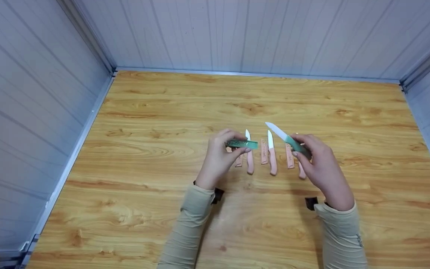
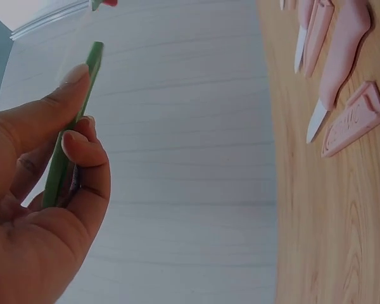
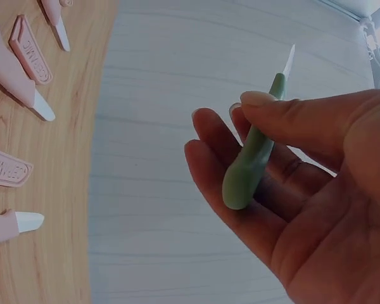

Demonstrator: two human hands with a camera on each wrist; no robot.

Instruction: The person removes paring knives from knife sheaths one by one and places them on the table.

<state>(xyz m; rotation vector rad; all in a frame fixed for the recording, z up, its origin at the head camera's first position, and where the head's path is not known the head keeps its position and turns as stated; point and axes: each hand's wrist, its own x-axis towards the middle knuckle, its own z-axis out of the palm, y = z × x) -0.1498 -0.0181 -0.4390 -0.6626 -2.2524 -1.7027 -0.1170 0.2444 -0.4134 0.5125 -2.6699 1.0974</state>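
My left hand (image 1: 220,155) grips a green blade sheath (image 1: 242,144), its open end toward the right. In the left wrist view the sheath (image 2: 73,126) shows edge-on between thumb and curled fingers. My right hand (image 1: 318,160) pinches the green handle (image 3: 248,164) of a knife with a bare white blade (image 1: 276,130), its tip pointing up and left toward the sheath. Sheath and blade are apart, both held above the table. Beneath them lie pink-handled knives, one left (image 1: 250,160), one in the middle (image 1: 272,160), and one at right (image 1: 302,172) partly covered by my right hand.
Pink sheaths (image 1: 264,152) marked CERAMIC lie beside the pink knives, one of them (image 1: 289,156) near my right hand. The wood-grain table (image 1: 155,123) is bounded by a pale back wall (image 1: 237,37) and side walls. Black wrist pieces (image 1: 311,203) show at both cuffs.
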